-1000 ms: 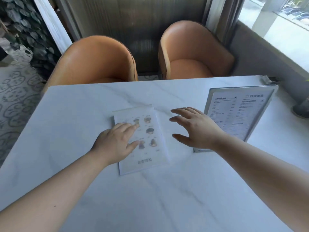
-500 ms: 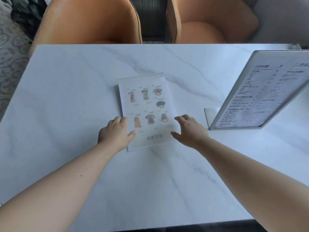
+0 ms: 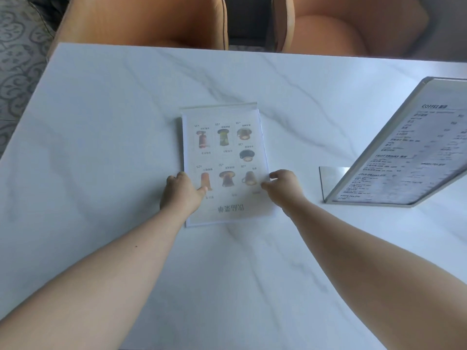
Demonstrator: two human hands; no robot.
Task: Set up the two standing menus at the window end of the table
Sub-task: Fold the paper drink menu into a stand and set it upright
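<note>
A clear acrylic menu with drink pictures (image 3: 223,157) lies flat in the middle of the white marble table (image 3: 101,122), its print upside down to me. My left hand (image 3: 180,192) grips its left edge, thumb on top of the sheet. Pinching the right edge near the lower corner is my right hand (image 3: 284,188). A second menu (image 3: 404,152), metal-framed with text lists, stands tilted on its base at the right side of the table.
Two orange upholstered chairs (image 3: 141,24) (image 3: 336,29) stand at the far side of the table. Patterned floor tiles (image 3: 17,59) show at the left.
Both hands have slid from on top of the flat menu to its left and right edges and closed on them. My head has tilted down and moved closer.
</note>
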